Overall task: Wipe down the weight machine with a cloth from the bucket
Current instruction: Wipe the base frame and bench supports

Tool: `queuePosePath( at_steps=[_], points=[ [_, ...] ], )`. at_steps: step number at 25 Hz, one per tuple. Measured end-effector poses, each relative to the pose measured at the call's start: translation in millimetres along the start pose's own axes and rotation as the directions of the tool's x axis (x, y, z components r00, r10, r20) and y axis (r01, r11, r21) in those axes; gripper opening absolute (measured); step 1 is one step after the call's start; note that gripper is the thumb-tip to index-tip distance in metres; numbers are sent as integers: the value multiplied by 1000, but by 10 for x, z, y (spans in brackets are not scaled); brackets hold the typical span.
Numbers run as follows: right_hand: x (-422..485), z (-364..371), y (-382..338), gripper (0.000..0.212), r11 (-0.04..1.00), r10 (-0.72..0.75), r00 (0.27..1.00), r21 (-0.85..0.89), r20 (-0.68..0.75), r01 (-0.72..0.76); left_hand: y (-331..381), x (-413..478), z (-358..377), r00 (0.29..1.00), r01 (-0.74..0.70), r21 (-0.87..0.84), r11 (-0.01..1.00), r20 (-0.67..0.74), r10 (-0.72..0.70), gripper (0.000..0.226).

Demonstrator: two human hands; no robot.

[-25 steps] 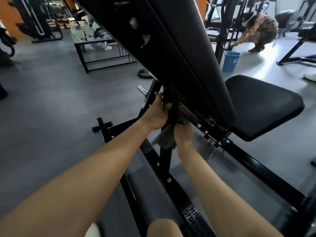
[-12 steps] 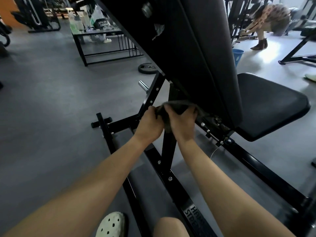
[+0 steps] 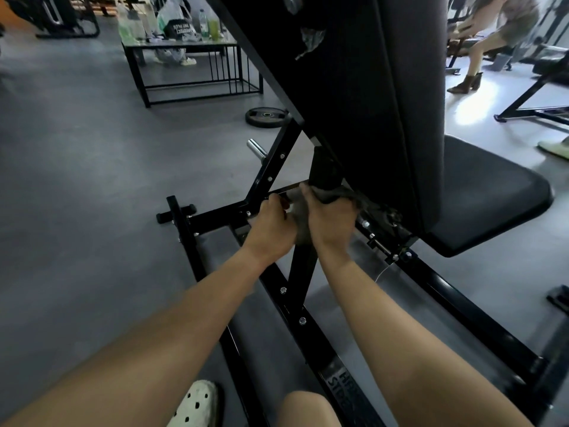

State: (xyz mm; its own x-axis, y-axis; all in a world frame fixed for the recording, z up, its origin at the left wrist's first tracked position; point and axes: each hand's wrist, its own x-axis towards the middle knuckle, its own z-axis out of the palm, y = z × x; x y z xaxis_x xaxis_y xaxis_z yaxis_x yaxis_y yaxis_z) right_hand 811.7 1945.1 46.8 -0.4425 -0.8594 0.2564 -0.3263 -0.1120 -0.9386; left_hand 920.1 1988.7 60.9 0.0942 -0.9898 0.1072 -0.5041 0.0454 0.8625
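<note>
Looking down over grey gym flooring (image 3: 92, 180) at the black weight machine (image 3: 354, 103). Gripping the grey cloth (image 3: 300, 224) with both hands, right at the machine's upright post (image 3: 323, 167) and under the tilted back pad. Curling the left hand (image 3: 271, 226) round the cloth's end just left of the post. Wrapping the right hand (image 3: 331, 221) over the bunched cloth and pressing it against the post. Passing a chrome peg (image 3: 257, 148) left of the post and a seat pad (image 3: 492, 195) to its right. Taking in a weight plate (image 3: 267, 117) lying flat on the floor beyond the post. Catching, farther beyond, a low counter (image 3: 172, 47) carrying bottles (image 3: 212, 26), and another person (image 3: 498, 26) bending far right of the post.
</note>
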Motion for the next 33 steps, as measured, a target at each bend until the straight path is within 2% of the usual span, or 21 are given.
queuePosePath(
  at_steps=[1, 3, 7, 8, 10, 12, 13, 15, 19, 21, 24, 25, 27, 29, 31, 32, 33],
  points=[
    [19, -8, -90, 37, 999, -32, 999, 34, -40, 34, -3, 14, -13, 1000, -8, 2, 1000, -8, 8, 27],
    [10, -21, -78, 41, 998, -42, 999, 50, -21, 43, -39, 39, -27, 1000, -13, 14, 1000, -10, 13, 27],
    [-134, -81, 244, 41, 973, 217, 956, -127, 200, -194, -59, 4, -33, 998, 24, 75, 997, 59, -29, 11],
    [-130, -75, 247, 41, 974, 205, 959, -135, 195, -181, -45, 3, -29, 997, 17, 88, 996, 75, -23, 10],
    [-76, -65, 102, 43, 993, 76, 994, -93, 79, -69, -10, 23, 15, 998, -5, 67, 998, 69, 1, 11],
    [-41, -71, -112, 33, 1000, -20, 1000, 15, -22, 21, 39, 45, 68, 999, -14, 30, 999, 34, 13, 14],
    [-36, -66, -161, 31, 996, -24, 1000, 83, -19, 25, 55, 60, 98, 1000, -10, 8, 1000, 29, 9, 15],
    [-44, -68, -27, 46, 997, 2, 998, 77, 59, -7, 67, 59, 155, 999, -25, -26, 999, 44, 26, 15],
    [-87, -197, 279, 66, 974, 135, 939, -217, 315, -68, 47, -40, 222, 985, -83, 47, 995, 158, 75, 15],
    [-22, -223, 115, 67, 976, 138, 941, -203, 310, -76, 88, -25, 215, 987, -51, -45, 998, 149, 57, 17],
    [81, -175, -144, 72, 998, 35, 977, 44, 209, -45, 244, 119, 197, 997, -64, -333, 941, 21, 76, 26],
    [98, -169, -164, 75, 994, 4, 977, 104, 213, -27, 265, 181, 196, 997, -65, -415, 908, 11, 76, 25],
    [90, -188, -35, 75, 982, -30, 966, 187, 258, -19, 239, 277, 216, 996, -37, -471, 881, 50, 69, 28],
    [45, -242, 191, 69, 988, 0, 942, 144, 335, -51, 82, 313, 271, 994, 6, -336, 942, 107, 31, 35],
    [20, -276, 387, 54, 995, 62, 897, 44, 439, -90, -61, 295, 322, 984, 59, -114, 992, 175, -39, 37],
    [10, -273, 427, 53, 994, 78, 885, 29, 459, -103, -93, 300, 325, 984, 68, -82, 994, 171, -53, 36],
    [13, -258, 436, 57, 994, 67, 896, 50, 440, -99, -78, 299, 312, 988, 47, -120, 992, 150, -28, 34]
  ],
)
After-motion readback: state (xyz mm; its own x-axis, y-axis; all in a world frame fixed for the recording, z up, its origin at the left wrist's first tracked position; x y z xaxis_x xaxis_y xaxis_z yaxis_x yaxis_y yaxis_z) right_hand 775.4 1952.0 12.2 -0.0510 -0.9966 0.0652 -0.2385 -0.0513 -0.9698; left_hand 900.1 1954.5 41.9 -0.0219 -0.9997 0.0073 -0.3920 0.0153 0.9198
